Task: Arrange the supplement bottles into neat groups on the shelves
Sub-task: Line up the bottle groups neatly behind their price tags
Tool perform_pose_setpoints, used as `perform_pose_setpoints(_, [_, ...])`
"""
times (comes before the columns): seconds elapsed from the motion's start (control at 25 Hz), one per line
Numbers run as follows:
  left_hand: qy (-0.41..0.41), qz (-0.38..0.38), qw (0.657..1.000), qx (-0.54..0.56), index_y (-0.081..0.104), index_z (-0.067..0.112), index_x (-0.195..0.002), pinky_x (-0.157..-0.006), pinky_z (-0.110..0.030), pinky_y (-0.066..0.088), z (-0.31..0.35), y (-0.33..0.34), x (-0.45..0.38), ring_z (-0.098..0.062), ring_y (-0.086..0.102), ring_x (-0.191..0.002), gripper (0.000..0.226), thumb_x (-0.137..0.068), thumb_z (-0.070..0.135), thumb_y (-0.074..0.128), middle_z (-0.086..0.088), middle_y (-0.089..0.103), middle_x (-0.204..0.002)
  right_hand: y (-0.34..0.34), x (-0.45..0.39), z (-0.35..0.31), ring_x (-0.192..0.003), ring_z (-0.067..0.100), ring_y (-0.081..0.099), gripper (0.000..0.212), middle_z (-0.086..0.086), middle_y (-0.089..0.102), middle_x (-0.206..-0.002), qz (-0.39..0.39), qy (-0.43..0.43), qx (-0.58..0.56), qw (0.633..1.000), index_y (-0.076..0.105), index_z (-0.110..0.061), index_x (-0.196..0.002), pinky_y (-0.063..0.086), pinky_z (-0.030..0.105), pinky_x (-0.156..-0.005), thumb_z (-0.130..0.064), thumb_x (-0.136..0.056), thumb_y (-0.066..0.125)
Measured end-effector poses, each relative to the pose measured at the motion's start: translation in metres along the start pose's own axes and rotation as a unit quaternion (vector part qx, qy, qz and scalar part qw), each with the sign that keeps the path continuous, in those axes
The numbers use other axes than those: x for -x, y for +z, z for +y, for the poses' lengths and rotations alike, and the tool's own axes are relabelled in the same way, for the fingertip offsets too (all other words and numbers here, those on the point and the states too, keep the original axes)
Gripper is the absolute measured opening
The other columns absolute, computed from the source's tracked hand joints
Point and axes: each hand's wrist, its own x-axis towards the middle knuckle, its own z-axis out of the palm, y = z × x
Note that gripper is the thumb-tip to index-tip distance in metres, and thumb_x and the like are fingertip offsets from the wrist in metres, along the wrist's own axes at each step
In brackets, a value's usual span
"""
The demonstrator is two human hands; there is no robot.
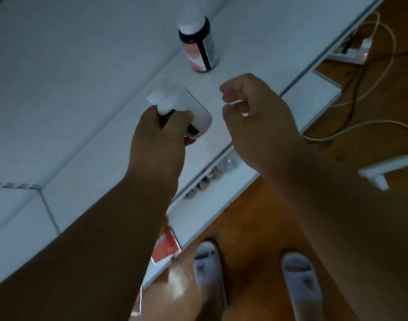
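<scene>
My left hand (161, 133) grips a white supplement bottle (186, 105) with a white cap and a dark green label, held tilted just above the white shelf (105, 158). Farther back on the same shelf stands a dark bottle (199, 46) with a white cap and a pink-and-white label. My right hand (251, 107) hovers to the right of the white bottle with its fingers curled, holding nothing that I can see.
Below the shelf edge, a lower shelf (198, 216) carries several small round-topped items (205, 181) and a red packet (166, 244). On the wooden floor lie a power strip (351, 54), white and black cables (360, 98), and my two grey slippers (208, 265).
</scene>
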Motion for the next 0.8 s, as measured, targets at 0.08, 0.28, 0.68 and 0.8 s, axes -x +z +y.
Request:
perform_pose_setpoints(0.08, [-0.056, -0.032, 0.996, 0.065, 0.062, 0.027, -0.098, -0.081, -0.045, 0.057, 0.023, -0.002, 0.056, -0.016, 0.07, -0.084, 0.022, -0.076, 0.026, 0.06, 0.011, 0.072, -0.083, -0.031, 0.033, -0.02, -0.103, 0.0, 0.059, 0.025, -0.015, 0.062, -0.116, -0.006, 0.017, -0.038, 0.999, 0.056, -0.03, -0.12, 0.047, 0.016, -0.093, -0.017, -0.098, 0.052])
perform_pose_setpoints(0.28, [-0.149, -0.035, 0.966, 0.209, 0.053, 0.01, -0.129, -0.071, -0.034, 0.053, 0.104, -0.005, 0.162, -0.028, 0.065, -0.097, 0.055, -0.08, 0.032, 0.067, -0.013, 0.065, -0.114, -0.108, 0.114, -0.091, -0.104, 0.006, 0.063, 0.02, -0.013, 0.065, -0.112, -0.032, 0.05, -0.095, 0.994, 0.059, -0.03, -0.115, 0.054, 0.038, -0.095, -0.022, -0.101, 0.047])
perform_pose_setpoints(0.68, [-0.068, -0.003, 0.938, 0.339, 0.06, 0.0, -0.115, -0.056, -0.031, 0.052, 0.286, -0.093, 0.318, -0.026, 0.067, -0.073, 0.042, -0.098, 0.034, 0.041, -0.014, 0.07, -0.085, -0.171, 0.221, -0.297, -0.093, 0.014, 0.068, 0.031, -0.002, 0.071, -0.097, -0.17, -0.007, -0.174, 0.97, 0.065, -0.024, -0.097, 0.056, 0.035, -0.081, -0.042, -0.1, 0.04])
perform_pose_setpoints(0.8, [-0.028, 0.051, 0.925, 0.375, 0.057, -0.005, -0.123, -0.057, -0.034, 0.05, 0.3, -0.141, 0.34, -0.031, 0.063, -0.08, 0.05, -0.097, 0.035, 0.042, -0.02, 0.067, -0.095, -0.148, 0.24, -0.349, -0.092, 0.013, 0.068, 0.032, -0.002, 0.071, -0.098, -0.201, -0.064, -0.169, 0.963, 0.065, -0.023, -0.099, 0.055, 0.034, -0.081, -0.041, -0.098, 0.039])
